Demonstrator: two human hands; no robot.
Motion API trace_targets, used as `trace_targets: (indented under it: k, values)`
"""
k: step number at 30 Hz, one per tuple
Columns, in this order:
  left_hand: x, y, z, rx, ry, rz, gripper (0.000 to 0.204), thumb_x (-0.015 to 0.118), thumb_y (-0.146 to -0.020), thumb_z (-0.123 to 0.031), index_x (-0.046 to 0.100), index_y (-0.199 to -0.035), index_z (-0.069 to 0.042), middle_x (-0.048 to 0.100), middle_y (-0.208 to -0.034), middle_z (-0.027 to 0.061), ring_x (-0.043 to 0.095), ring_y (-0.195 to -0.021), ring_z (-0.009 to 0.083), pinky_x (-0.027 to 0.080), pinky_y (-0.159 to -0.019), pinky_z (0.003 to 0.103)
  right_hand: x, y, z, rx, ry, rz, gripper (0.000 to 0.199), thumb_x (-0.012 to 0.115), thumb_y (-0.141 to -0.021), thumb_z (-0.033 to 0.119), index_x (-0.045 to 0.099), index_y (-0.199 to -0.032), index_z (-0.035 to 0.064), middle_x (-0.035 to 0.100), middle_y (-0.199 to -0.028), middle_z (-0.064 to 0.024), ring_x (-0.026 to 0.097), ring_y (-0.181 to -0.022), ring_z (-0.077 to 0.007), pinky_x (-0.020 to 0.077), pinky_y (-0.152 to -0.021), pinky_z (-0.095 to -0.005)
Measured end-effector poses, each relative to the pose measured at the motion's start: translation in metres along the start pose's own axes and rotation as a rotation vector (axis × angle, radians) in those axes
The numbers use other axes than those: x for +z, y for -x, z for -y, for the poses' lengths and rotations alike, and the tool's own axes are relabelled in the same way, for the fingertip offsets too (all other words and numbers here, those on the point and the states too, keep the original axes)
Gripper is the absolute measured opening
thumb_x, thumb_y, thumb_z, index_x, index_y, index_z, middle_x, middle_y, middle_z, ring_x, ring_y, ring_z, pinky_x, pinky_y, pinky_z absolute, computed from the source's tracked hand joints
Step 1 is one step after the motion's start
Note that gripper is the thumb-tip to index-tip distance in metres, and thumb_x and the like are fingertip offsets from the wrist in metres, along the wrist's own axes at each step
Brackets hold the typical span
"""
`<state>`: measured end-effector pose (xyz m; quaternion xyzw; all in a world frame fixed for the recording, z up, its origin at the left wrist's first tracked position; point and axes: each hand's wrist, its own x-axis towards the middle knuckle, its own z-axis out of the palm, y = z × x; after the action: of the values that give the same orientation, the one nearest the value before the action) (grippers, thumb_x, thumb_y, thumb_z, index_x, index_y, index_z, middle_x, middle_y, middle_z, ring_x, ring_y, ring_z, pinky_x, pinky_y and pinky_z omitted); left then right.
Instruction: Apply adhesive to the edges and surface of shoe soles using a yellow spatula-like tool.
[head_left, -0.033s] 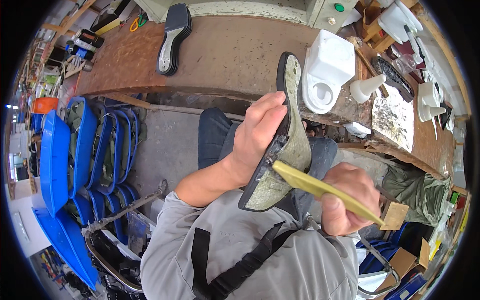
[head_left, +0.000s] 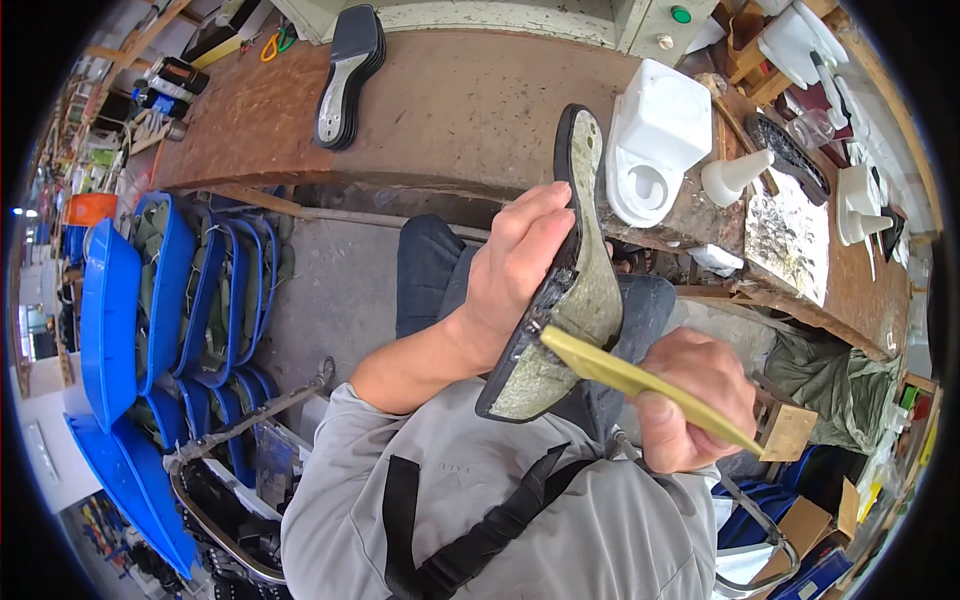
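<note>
My left hand (head_left: 520, 260) is closed around a shoe insole (head_left: 585, 300), held tilted over my lap. The insole has a pale, mottled greenish face and a black rim, with a dark, shiny patch along its left edge. A flat yellow tool (head_left: 640, 380) is gripped in my right hand (head_left: 700, 400), thumb on top. Its narrow end meets the insole's left edge near the wide end; a small dark tip there may be bristles, but I cannot tell.
A stack of black insoles (head_left: 350, 80) lies on the brown workbench (head_left: 450, 100). At its right stand a white plastic container (head_left: 660, 130), a white nozzle cone (head_left: 735, 177) and a stained sheet (head_left: 785, 240). Blue trays (head_left: 112, 310) holding green pieces stand at left; a green cloth (head_left: 835, 390) hangs at right.
The tool's end has shifted very slightly left along the insole's edge, and my right hand has moved a little with it. My left hand and the insole look almost still.
</note>
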<state>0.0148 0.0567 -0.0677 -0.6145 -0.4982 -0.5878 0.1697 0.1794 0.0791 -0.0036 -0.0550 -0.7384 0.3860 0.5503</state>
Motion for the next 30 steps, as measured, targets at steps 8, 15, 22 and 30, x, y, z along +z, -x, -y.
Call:
trace_targets:
  k: [8, 15, 22, 30]
  values:
    - [0.001, 0.000, 0.006, -0.009, -0.028, 0.042, 0.070, 0.085, -0.063, -0.004, 0.041, -0.117, 0.003, 0.053, -0.112, 0.0199, 0.056, -0.099, 0.0267, 0.050, -0.078, 0.032, -0.004, 0.002, -0.014, 0.148, -0.041, -0.056, 0.018, 0.070, -0.070, 0.000, 0.066, -0.086, -0.0055, 0.066, -0.072, -0.0140, 0.062, -0.054, -0.0226, 0.0500, -0.048, -0.0313]
    - [0.009, 0.008, 0.032, -0.195, -0.061, 0.141, 0.059, 0.079, -0.069, -0.006, 0.044, -0.117, 0.001, 0.053, -0.111, 0.0155, 0.056, -0.095, 0.0269, 0.047, -0.082, 0.033, -0.023, 0.012, -0.042, 0.119, 0.042, 0.080, 0.008, 0.067, -0.078, 0.002, 0.066, -0.083, -0.0034, 0.065, -0.070, -0.0125, 0.062, -0.054, -0.0196, 0.0515, -0.052, -0.0310]
    - [0.032, 0.028, 0.063, -0.531, 0.071, 0.165, 0.093, 0.083, -0.068, -0.007, 0.021, -0.137, -0.003, 0.049, -0.116, 0.0126, 0.054, -0.101, 0.0219, 0.044, -0.091, 0.031, -0.051, 0.019, -0.130, 0.783, 0.287, -0.306, 0.013, 0.065, -0.089, 0.009, 0.067, -0.095, -0.0021, 0.061, -0.072, -0.0028, 0.054, -0.055, -0.0068, 0.0466, -0.046, -0.0215]
    - [0.035, 0.033, 0.077, -0.531, -0.007, 0.149, 0.087, 0.081, -0.069, -0.006, 0.025, -0.136, -0.001, 0.046, -0.125, 0.0130, 0.053, -0.108, 0.0222, 0.044, -0.094, 0.032, -0.057, 0.040, -0.159, 0.577, 0.612, -0.085, 0.011, 0.066, -0.087, 0.007, 0.069, -0.095, -0.0013, 0.064, -0.078, -0.0082, 0.059, -0.059, -0.0083, 0.0460, -0.047, -0.0243]
